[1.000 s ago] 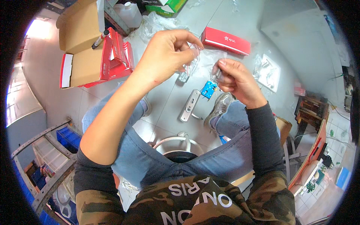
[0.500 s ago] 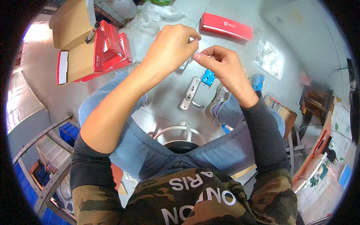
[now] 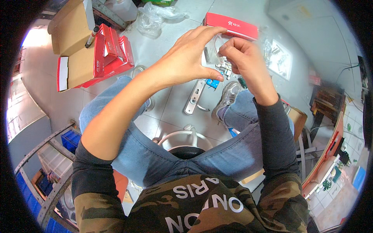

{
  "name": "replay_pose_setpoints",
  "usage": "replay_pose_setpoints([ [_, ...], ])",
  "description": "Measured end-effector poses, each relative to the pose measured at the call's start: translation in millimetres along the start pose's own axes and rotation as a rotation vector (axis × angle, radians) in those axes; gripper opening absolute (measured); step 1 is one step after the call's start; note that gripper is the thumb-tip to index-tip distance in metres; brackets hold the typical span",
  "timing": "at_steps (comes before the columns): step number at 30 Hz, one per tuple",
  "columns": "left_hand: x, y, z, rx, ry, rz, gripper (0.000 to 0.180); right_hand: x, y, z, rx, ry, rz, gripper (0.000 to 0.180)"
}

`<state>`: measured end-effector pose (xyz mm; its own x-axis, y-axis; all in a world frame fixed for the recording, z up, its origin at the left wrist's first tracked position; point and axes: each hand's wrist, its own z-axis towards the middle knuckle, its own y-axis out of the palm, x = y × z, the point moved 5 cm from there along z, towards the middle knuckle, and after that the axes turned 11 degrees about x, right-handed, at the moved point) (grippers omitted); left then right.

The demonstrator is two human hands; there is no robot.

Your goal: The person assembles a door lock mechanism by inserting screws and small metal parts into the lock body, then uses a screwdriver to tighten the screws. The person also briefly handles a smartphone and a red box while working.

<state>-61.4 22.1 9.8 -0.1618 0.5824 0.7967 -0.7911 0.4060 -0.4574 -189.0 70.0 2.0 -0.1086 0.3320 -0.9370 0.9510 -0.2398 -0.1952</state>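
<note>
My left hand (image 3: 186,58) and my right hand (image 3: 241,58) are raised together in front of me, both pinching a small clear plastic bag (image 3: 213,54) with small metal parts inside. The left thumb and forefinger grip the bag's left edge and top. The right fingertips close on its right side. Below the hands, on the grey floor between my feet, lies a silver door-handle plate (image 3: 194,97) with a lever, and next to it a small blue piece (image 3: 213,82).
An open red and cardboard box (image 3: 93,58) lies at the left with a marker on it. A closed red box (image 3: 231,25) lies beyond my hands, and clear bags of hardware (image 3: 278,58) at the right. I sit on a round stool (image 3: 186,139). Metal shelving (image 3: 46,155) stands at lower left.
Both hands have risen and drawn closer to the camera, coming together on the clear bag. The view has tilted slightly, shifting the floor items downward.
</note>
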Motion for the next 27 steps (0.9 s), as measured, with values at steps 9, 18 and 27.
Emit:
replay_pose_setpoints([
  [9,-6.8,-0.5,4.1,0.061,-0.148,-0.057,0.041,-8.0,-4.5,-3.3,0.044,0.056,0.125,0.02],
  [18,-14.8,28.4,-4.8,-0.033,-0.443,-0.282,0.04,-17.0,-13.5,-4.3,0.172,-0.091,0.742,0.037],
  [27,-4.5,35.8,-0.3,-0.027,-0.345,-0.142,0.042,-18.7,-8.1,-5.1,0.204,-0.162,0.747,0.048],
])
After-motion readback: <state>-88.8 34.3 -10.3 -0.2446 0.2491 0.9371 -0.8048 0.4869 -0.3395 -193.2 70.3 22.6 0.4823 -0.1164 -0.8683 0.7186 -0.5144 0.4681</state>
